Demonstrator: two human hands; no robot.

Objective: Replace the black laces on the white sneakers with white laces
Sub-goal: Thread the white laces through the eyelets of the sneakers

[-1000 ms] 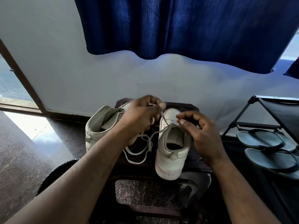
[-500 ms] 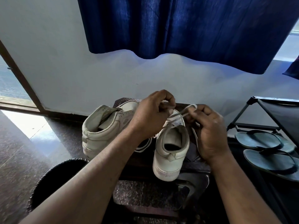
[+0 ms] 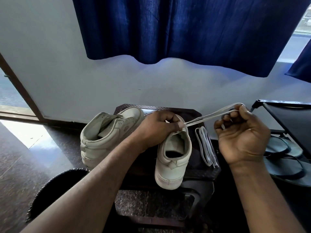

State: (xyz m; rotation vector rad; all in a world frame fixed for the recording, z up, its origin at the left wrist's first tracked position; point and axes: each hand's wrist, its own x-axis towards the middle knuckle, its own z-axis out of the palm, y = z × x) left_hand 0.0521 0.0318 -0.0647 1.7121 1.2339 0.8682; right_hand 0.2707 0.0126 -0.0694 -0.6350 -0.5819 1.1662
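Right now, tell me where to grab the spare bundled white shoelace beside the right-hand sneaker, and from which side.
Pinch the bundled white shoelace across its middle, where its flat strands lie parallel on the dark stool, coming down from the right: the white leather sneaker stands close on its left.

The left hand (image 3: 156, 128) hides the toe of the upright sneaker (image 3: 173, 158); the sandals (image 3: 284, 169) leave frame

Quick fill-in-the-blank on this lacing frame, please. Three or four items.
1. The right hand pulls taut a lace coloured ___.
2. The left hand grips the sneaker; the spare lace lies to its ___.
3. The curtain overhead is ___.
Missing: white; right; blue.
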